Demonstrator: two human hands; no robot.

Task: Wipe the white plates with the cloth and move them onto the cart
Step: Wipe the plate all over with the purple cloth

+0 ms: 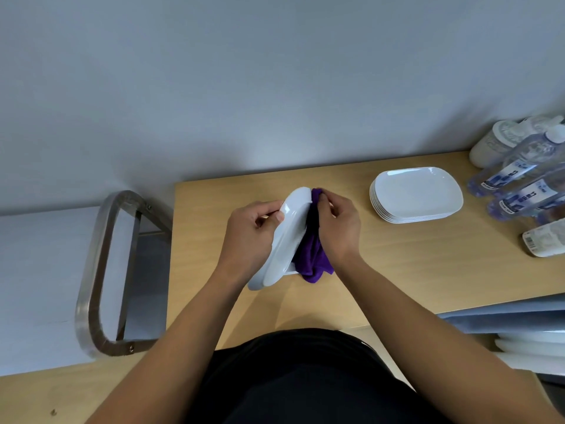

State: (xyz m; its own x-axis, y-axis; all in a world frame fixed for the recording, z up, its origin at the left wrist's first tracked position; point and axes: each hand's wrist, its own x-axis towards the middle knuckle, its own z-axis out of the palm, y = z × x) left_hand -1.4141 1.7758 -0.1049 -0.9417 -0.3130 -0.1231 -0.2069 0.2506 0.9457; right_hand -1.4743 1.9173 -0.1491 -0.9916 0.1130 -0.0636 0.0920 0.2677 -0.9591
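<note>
White plate point(289, 235), tipped on edge, long axis pointing away; cloth point(312, 260) seemingly touching.

bottles point(526, 160) were cut off by the right edge, label print too blurred to read, purple cloth point(312, 258) was partly hidden behind the tilted plate point(290, 234) and under the right hand point(339, 228), left hand point(247, 237) fingers were unseen behind the plate, cart point(88, 286) ran off the left edge

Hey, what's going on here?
A person is wiping a white plate: the left hand grips it tilted on edge over the wooden table while the right hand pinches a purple cloth against its face. A stack of white plates sits on the table to the right, near some water bottles. The cart's metal handle is at the left.
</note>
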